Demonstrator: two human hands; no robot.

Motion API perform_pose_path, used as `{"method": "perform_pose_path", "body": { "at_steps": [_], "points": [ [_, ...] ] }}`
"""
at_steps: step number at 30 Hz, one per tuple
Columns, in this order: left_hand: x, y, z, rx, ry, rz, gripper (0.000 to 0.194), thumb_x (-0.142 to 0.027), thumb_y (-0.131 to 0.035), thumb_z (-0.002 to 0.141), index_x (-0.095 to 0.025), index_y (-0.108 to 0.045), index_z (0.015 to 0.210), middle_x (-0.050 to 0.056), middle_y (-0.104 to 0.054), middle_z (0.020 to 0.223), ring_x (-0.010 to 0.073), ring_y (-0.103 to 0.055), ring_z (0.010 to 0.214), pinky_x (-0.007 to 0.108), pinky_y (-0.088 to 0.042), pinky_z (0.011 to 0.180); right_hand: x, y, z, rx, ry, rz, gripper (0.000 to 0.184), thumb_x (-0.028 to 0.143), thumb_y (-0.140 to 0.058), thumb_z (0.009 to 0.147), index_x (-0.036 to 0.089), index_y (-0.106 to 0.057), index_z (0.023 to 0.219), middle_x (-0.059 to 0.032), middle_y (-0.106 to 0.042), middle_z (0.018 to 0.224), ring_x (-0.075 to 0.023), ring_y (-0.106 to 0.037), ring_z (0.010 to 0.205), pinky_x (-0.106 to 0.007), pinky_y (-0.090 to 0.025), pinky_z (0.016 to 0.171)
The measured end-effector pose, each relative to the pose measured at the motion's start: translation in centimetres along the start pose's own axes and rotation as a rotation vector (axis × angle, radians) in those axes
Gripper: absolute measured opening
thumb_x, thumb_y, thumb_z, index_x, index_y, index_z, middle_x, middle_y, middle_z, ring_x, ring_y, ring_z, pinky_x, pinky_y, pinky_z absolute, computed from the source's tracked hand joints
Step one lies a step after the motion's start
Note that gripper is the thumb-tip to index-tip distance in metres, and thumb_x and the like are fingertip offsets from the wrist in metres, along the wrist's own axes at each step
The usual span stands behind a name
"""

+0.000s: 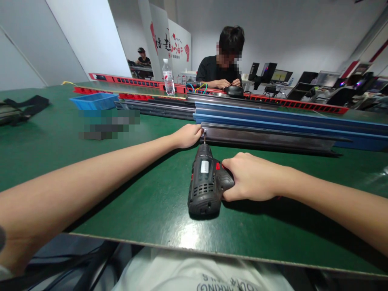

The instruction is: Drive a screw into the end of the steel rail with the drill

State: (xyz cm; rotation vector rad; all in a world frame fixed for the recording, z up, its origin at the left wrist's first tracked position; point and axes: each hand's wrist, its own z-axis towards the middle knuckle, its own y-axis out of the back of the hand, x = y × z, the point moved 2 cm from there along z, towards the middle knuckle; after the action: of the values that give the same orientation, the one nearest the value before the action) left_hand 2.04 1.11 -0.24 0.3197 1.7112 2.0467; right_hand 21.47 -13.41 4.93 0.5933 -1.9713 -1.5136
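My right hand (250, 176) is wrapped round the handle of a black cordless drill (202, 182), which lies on its side just above or on the green table. The drill's bit points away from me and meets the left end of a long dark metal profile (266, 136). At that same end, my left hand (188, 136) has its fingers closed on the profile's edge, beside the bit tip. A small shiny spot shows where the bit touches; whether it is a screw I cannot tell.
Behind the profile lie a blue long profile (273, 115) and more dark profiles (157, 109). A blue bin (95, 101) and a water bottle (168, 79) stand further back, near red slotted strips (312, 106). Across the table (145, 218) sits a person (222, 60) handling something small.
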Motion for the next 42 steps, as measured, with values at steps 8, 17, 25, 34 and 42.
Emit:
{"method": "perform_pose_path", "body": {
  "at_steps": [8, 17, 25, 34, 42],
  "points": [
    [0.35, -0.25, 0.14, -0.017, -0.027, -0.028, 0.046, -0.031, -0.025, 0.101, -0.012, -0.066, 0.112, 0.016, -0.071, 0.120, 0.0285, -0.069, 0.111, 0.039, -0.053, 0.097, -0.02, 0.01, -0.02, 0.005, 0.000, -0.005, 0.026, 0.048, -0.065, 0.069, 0.022, -0.063, 0.071, -0.0036, -0.066, 0.066, -0.0178, -0.056, 0.056, -0.028, -0.037, 0.052],
    [0.49, -0.24, 0.08, -0.027, -0.030, -0.036, 0.046, -0.032, -0.026, 0.101, -0.012, -0.067, 0.109, 0.015, -0.072, 0.118, 0.0283, -0.070, 0.108, 0.038, -0.054, 0.095, 0.17, 0.25, -0.05, 0.010, 0.000, 0.002, 0.027, 0.048, -0.066, 0.070, 0.022, -0.063, 0.072, -0.0039, -0.066, 0.067, -0.0179, -0.056, 0.057, -0.028, -0.038, 0.053],
    [0.37, -0.23, 0.01, -0.011, -0.028, -0.031, 0.047, -0.031, -0.026, 0.101, -0.012, -0.066, 0.113, 0.016, -0.071, 0.121, 0.0289, -0.069, 0.110, 0.038, -0.054, 0.096, -0.01, 0.19, -0.11, 0.011, -0.005, -0.003, 0.027, 0.048, -0.066, 0.070, 0.021, -0.065, 0.072, -0.0034, -0.065, 0.065, -0.0180, -0.056, 0.056, -0.029, -0.037, 0.051],
    [0.31, -0.16, -0.07, -0.011, -0.030, 0.009, 0.045, -0.031, -0.026, 0.102, -0.014, -0.065, 0.114, 0.013, -0.072, 0.121, 0.0263, -0.070, 0.111, 0.034, -0.054, 0.096, 0.05, 0.14, -0.05, 0.010, 0.008, -0.029, 0.028, 0.048, -0.064, 0.071, 0.020, -0.066, 0.073, -0.0058, -0.068, 0.068, -0.0195, -0.059, 0.059, -0.030, -0.036, 0.053],
    [0.66, -0.33, 0.05, -0.032, -0.052, -0.002, 0.045, -0.032, -0.026, 0.102, -0.014, -0.066, 0.111, 0.013, -0.073, 0.117, 0.0262, -0.071, 0.107, 0.035, -0.055, 0.094, 0.09, 0.11, -0.11, 0.010, 0.005, -0.034, 0.029, 0.048, -0.065, 0.071, 0.020, -0.068, 0.074, -0.0061, -0.069, 0.068, -0.0199, -0.060, 0.060, -0.030, -0.037, 0.054]
  ]
}}
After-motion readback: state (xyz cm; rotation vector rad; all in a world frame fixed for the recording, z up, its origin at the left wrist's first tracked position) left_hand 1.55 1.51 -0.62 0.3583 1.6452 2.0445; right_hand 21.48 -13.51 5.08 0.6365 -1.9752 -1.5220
